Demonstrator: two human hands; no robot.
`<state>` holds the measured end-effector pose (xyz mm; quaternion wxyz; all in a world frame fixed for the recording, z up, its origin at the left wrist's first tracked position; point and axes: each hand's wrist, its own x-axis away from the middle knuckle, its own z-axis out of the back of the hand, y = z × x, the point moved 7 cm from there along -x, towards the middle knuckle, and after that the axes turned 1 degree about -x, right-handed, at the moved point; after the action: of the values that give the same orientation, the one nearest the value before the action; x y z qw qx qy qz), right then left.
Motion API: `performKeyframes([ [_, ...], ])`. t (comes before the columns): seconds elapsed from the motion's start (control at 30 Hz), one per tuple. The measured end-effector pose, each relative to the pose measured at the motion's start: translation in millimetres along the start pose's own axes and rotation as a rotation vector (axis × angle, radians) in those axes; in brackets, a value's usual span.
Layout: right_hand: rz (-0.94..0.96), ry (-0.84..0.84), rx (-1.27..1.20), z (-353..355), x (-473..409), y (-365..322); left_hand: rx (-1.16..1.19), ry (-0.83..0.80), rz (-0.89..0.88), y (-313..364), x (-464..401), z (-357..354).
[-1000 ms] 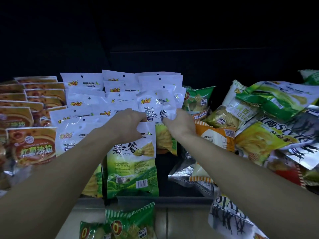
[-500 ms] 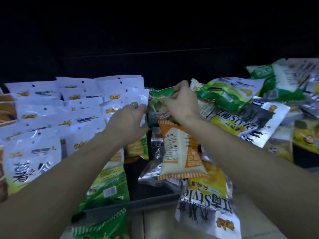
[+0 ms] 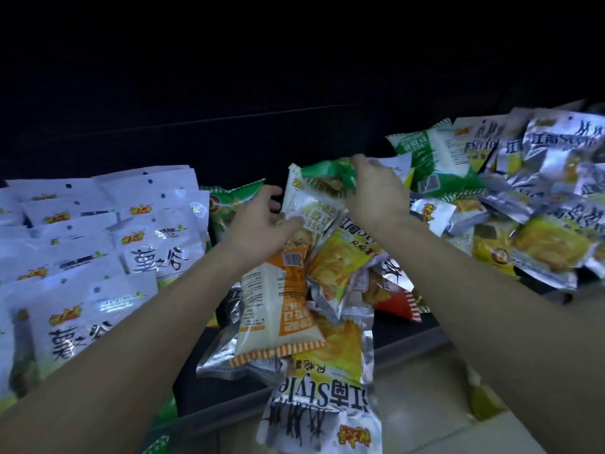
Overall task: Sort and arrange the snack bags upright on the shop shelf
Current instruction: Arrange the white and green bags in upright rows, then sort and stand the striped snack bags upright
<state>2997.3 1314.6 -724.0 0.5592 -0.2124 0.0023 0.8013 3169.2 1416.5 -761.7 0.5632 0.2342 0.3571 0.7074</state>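
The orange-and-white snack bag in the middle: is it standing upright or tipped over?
Tipped over. The orange-and-white snack bag lies upside down on the loose pile, its printing inverted.

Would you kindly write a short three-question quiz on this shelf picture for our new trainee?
1. True or false: the white bags on the left stand in neat rows.
2. Which hand grips the green bag? A) left hand B) right hand
3. Fill in: the orange-and-white bag shows its ____ side, with a barcode.

Key: 1 true; 2 B; 3 back.
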Motion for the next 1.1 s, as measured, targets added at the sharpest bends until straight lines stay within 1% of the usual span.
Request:
performKeyframes([
  [0.07,-0.014,0.149,-0.254,26.5,2.3,-4.4,0.269,0.009,0.147,-0.5,-2.9,2.2],
  [0.1,-0.027,0.208,-0.422,38.8,4.9,-6.8,0.416,-0.006,0.199,1.5,-5.2,2.2],
  [0.17,-0.069,0.250,-0.832,53.9,13.5,-14.7,0.698,-0.061,0.287,8.1,-7.2,0.1],
  [0.2,-0.109,0.221,-1.060,53.9,17.8,-19.2,0.814,-0.067,0.340,10.2,-7.4,-0.8],
  [0.23,-0.173,0.146,-1.305,46.1,21.9,-25.8,0.915,-0.078,0.377,12.5,-7.3,-2.2],
  [0.3,-0.360,-0.107,-1.758,19.4,36.6,-46.3,1.076,-0.184,0.358,24.0,-4.9,-6.6],
  [0.33,-0.454,-0.225,-1.882,6.0,46.5,-55.1,1.156,-0.228,0.316,31.8,-3.5,-7.7],
  [0.37,-0.510,-0.325,-1.917,-6.0,55.6,-60.9,1.194,-0.206,0.292,33.7,-3.1,-5.5],
  [0.4,-0.524,-0.403,-1.883,-14.8,63.7,-63.6,1.225,-0.161,0.282,32.7,-2.8,-1.6],
  [0.43,-0.513,-0.453,-1.802,-22.5,69.1,-62.0,1.203,-0.065,0.284,25.9,-4.4,4.7],
  [0.47,-0.489,-0.482,-1.707,-26.3,73.4,-57.7,1.164,0.029,0.289,19.2,-4.9,11.8],
  [0.53,-0.458,-0.482,-1.595,-28.9,75.7,-43.6,0.987,0.184,0.238,7.1,-6.1,29.2],
  [0.6,-0.476,-0.475,-1.599,-28.6,74.0,-28.6,0.852,0.243,0.197,-0.5,-4.6,43.2],
  [0.67,-0.492,-0.435,-1.597,-25.3,67.2,-12.2,0.827,0.232,0.198,-5.5,-0.9,52.7],
  [0.77,-0.432,-0.390,-1.501,-18.0,55.6,4.1,0.773,0.184,0.196,-4.4,3.0,58.4],
  [0.9,-0.332,-0.496,-1.295,-24.2,61.2,-22.5,0.672,0.089,0.158,8.2,7.7,45.4],
  [1.0,-0.343,-0.485,-1.313,-33.5,65.5,-39.1,0.607,0.045,0.174,5.5,8.5,46.5],
  [1.1,-0.373,-0.465,-1.343,-33.4,69.2,-46.1,0.573,-0.010,0.196,-9.6,15.5,63.5],
])
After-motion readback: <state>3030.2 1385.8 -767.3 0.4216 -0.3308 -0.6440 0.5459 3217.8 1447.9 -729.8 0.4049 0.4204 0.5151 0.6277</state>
